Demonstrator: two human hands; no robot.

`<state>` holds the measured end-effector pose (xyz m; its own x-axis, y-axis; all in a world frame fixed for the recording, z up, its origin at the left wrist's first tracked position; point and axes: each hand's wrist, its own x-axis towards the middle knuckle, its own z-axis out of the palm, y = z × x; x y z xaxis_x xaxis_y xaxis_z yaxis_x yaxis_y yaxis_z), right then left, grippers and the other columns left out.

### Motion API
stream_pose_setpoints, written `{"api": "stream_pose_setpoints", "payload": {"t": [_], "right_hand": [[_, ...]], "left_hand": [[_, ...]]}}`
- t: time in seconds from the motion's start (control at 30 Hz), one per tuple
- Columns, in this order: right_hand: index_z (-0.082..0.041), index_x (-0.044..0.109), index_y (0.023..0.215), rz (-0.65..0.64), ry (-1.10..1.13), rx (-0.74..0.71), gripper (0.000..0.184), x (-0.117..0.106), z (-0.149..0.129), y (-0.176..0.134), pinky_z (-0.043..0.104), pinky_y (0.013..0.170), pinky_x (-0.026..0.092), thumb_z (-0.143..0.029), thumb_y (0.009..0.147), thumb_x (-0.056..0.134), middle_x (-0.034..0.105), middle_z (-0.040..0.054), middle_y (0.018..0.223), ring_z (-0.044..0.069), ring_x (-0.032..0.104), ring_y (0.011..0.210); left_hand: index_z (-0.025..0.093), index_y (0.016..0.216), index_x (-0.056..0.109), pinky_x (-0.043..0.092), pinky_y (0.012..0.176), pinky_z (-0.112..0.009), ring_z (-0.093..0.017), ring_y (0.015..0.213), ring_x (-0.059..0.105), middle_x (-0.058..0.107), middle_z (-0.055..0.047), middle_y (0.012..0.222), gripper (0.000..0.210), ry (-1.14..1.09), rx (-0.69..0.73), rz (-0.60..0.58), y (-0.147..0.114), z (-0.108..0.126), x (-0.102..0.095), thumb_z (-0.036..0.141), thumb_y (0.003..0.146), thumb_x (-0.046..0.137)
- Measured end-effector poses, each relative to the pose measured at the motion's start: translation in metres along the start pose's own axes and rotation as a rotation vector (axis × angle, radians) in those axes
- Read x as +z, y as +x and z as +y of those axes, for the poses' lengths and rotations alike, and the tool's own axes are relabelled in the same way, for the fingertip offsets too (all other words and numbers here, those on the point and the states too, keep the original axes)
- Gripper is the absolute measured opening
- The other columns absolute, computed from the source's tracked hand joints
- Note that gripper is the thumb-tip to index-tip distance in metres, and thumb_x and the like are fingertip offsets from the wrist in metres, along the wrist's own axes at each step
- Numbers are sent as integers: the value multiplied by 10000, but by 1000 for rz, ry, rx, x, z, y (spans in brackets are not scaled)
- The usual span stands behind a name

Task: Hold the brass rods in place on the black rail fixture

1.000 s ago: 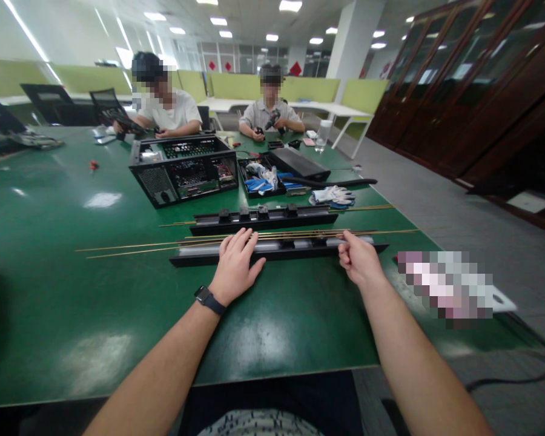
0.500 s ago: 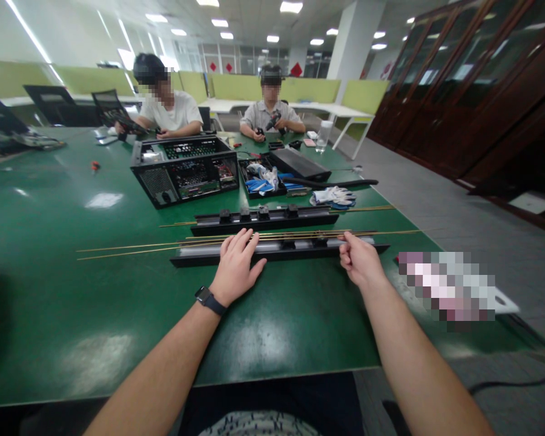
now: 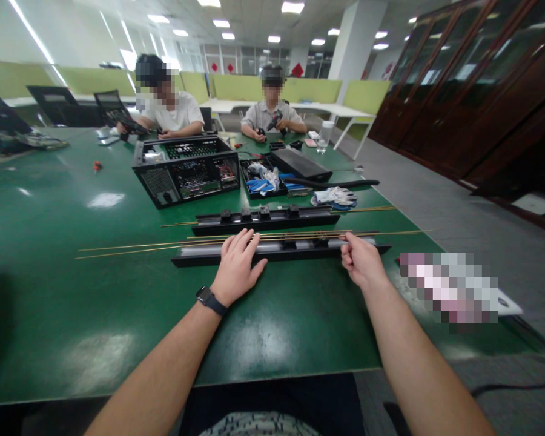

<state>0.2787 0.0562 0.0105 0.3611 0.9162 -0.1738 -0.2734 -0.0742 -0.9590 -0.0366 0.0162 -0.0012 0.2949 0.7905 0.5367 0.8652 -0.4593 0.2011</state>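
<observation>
Head view, read from the left: thin brass-coloured rods lie long and straight across the glossy green table, their free ends resting on the bare top and their right-hand lengths running over a black rail. That near rail is a long, narrow channel of matte dark plastic or metal with a pale strip along its top, lying flat and parallel to the table edge. The left hand, a dark watch on its wrist, lies flat and open with fingers spread, pressing on the rail and touching the rods. Behind it sits a second black rail, studded with small blocky clips. Further right, the right hand is curled closed, apparently pinching the rods at the rail's right end, though the fingertips are hidden. The step in hand looks like seating or aligning the rods along the near rail; the next move probably calls for a steady hold-down on the left and a fine, straight pull or push on the right, since such slender rods flex easily. Farther back stand an open computer case and white work gloves.
</observation>
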Motion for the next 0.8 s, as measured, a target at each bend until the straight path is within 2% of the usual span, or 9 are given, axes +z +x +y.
{"api": "stream_pose_setpoints", "payload": {"t": [0.23, 0.4, 0.63, 0.8], "right_hand": [[-165, 660, 891, -117, -35, 32, 262, 2, 2, -3, 146, 277, 198, -407, 862, 756, 539, -49, 522, 51, 344, 327], [-172, 644, 873, -48, -7, 21, 258, 1, 1, -2, 150, 271, 202, -407, 868, 752, 529, -56, 516, 52, 344, 323], [-181, 629, 882, -110, -27, 39, 309, 3, 0, -4, 148, 277, 195, -439, 834, 794, 541, -58, 527, 49, 346, 318], [-181, 627, 872, -17, 2, 17, 249, 2, -1, -2, 149, 272, 208, -413, 903, 710, 532, -58, 506, 53, 344, 316]], "left_hand": [[183, 1497, 490, 290, 1223, -518, -312, 1503, 398, 517, -154, 1552, 576, -3, -10, -11, 0, 1, -1, 377, 965, 594], [188, 1494, 493, 296, 1216, -516, -314, 1499, 405, 521, -155, 1549, 564, 10, -5, -6, 0, 1, 0, 381, 972, 585], [198, 1503, 486, 292, 1219, -528, -316, 1501, 402, 524, -153, 1547, 574, -7, -5, 0, 0, 0, 0, 377, 968, 585], [192, 1500, 488, 291, 1222, -517, -310, 1503, 400, 517, -151, 1553, 568, -4, -8, -7, 0, 1, -1, 378, 971, 579]]}}
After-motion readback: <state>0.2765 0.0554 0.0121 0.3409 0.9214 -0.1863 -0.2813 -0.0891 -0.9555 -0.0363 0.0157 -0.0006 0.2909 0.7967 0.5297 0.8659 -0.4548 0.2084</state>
